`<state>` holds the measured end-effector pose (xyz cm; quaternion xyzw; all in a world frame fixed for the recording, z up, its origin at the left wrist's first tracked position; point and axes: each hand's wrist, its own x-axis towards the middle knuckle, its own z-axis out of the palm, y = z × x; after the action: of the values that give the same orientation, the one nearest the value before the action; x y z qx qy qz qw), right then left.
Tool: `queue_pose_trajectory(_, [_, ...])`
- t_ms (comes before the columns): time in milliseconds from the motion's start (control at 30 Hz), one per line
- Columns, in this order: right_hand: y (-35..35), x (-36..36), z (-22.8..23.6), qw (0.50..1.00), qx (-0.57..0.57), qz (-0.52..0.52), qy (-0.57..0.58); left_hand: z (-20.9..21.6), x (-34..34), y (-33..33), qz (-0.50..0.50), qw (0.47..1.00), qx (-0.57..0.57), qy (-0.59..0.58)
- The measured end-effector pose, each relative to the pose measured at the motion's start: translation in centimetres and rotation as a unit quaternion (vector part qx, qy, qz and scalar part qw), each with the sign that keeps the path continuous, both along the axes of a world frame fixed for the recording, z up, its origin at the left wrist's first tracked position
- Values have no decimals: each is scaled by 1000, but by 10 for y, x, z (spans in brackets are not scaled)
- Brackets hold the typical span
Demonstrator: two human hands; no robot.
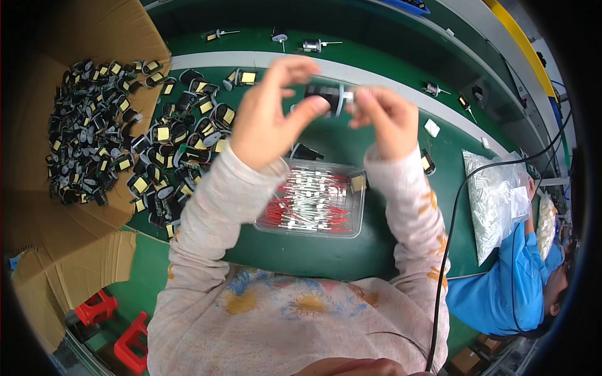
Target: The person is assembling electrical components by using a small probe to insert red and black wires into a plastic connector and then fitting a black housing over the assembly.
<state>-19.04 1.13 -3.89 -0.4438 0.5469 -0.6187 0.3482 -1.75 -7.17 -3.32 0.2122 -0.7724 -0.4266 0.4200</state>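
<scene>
Green bench [376, 247] spreads below, a box [113, 22] of units [94, 135] at its left. Beyond the tray [307, 234] of wires [310, 197], my left hand [269, 119] clasps one black unit [322, 95]; my right hand [390, 122] pinches its white tip [349, 96].

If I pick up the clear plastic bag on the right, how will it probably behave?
The clear plastic bag would likely sag and bend, since it looks thin and wrinkled. Its many small white pieces seem loose, so they may shift.
</scene>
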Motion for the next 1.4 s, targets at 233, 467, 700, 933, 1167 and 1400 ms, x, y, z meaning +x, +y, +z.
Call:
queue_pose_trajectory(233, [-112, -126, -83, 940, 12, -270, 209, -38, 22, -33, -98, 897, -256, -348])
queue_pose_trajectory(467, [-86, -80, -80, 824, -75, -220, 517, -63, 19, -31, -126, 899, -116, -404])
queue_pose_trajectory(700, [47, 49, -18, 820, 88, 230, 517, -24, 17, -20, 20, 932, -207, -296])
queue_pose_trajectory(933, [52, 60, -47, 804, 73, 246, 536, 11, 19, 12, 68, 980, -103, -159])
queue_pose_trajectory(1167, [51, 60, -44, 878, -25, 234, 417, 30, 40, 19, 45, 981, -163, -98])
queue_pose_trajectory(1400, [50, 26, 4, 964, -79, 133, -215, 22, 42, 15, -15, 994, 100, 46])
